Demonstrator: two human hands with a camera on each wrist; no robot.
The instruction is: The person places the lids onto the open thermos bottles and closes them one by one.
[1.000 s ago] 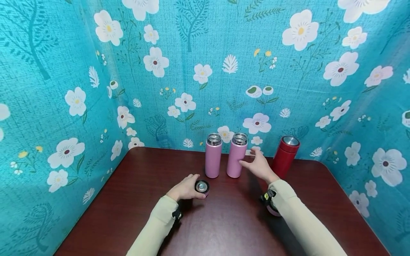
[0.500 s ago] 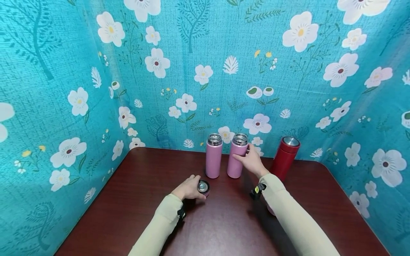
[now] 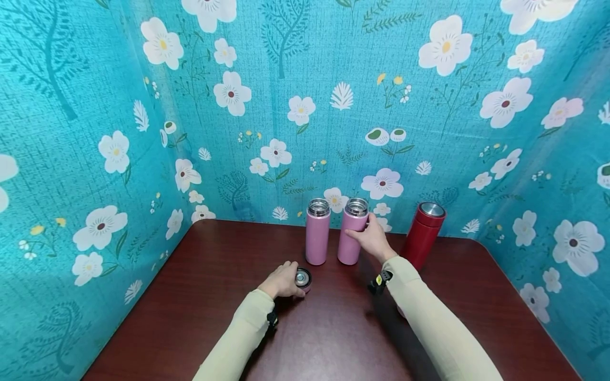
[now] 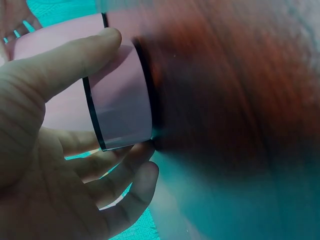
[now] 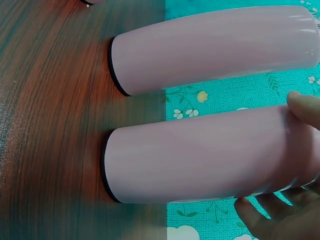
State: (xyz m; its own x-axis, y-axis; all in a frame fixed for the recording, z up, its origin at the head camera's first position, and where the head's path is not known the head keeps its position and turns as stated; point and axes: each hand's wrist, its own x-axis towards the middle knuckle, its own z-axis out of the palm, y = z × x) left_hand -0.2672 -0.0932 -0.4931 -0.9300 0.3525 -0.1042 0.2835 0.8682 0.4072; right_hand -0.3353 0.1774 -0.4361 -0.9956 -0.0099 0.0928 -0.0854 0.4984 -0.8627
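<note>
Two pink thermos bottles stand upright side by side with their steel necks uncovered. My right hand (image 3: 374, 241) grips the upper part of the right-hand bottle (image 3: 349, 246). In the right wrist view, thumb and fingers wrap that pink bottle (image 5: 200, 162), its black base at the table. The other pink bottle (image 3: 317, 241) stands just left of it, untouched. Nearer the front, my left hand (image 3: 282, 280) holds a pink bottle lid (image 3: 303, 280), its hollow inside facing up. Seen from the left wrist, the thumb lies across the lid (image 4: 122, 105) with fingers around its far side.
A red thermos (image 3: 424, 233) with a steel-topped lid stands right of my right hand. Under my right sleeve, a pink round edge (image 3: 401, 312) is mostly hidden. Turquoise floral cloth (image 3: 267, 106) hangs behind the dark wooden table (image 3: 224, 254).
My right hand has moved left from beside the right-hand pink bottle and taken hold of it. The left hand stays at the lid, almost unmoved. Both bottles stand where they were.
</note>
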